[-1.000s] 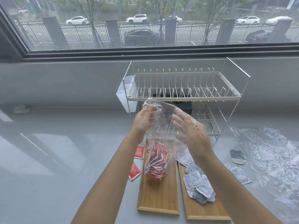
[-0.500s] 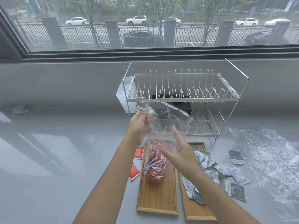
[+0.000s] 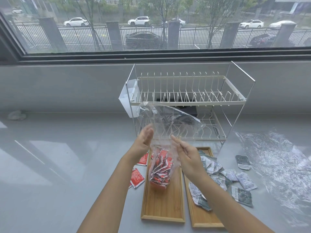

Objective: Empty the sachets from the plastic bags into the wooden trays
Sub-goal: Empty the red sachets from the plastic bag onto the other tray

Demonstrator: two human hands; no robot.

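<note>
A white wire dish rack (image 3: 188, 101) is set on the grey counter (image 3: 67, 157) against the wall, with a white caddy (image 3: 128, 98) hung on its left end. A crumpled wad (image 3: 16, 115) is seen far left. Cars (image 3: 75, 21) are parked beyond the window (image 3: 151, 24).

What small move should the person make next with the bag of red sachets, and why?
Probably grip the clear bag by its bottom and upend it over the left tray. The red sachets sit bunched in its lower end, and both hands, left and right, flank it with open fingers.
</note>
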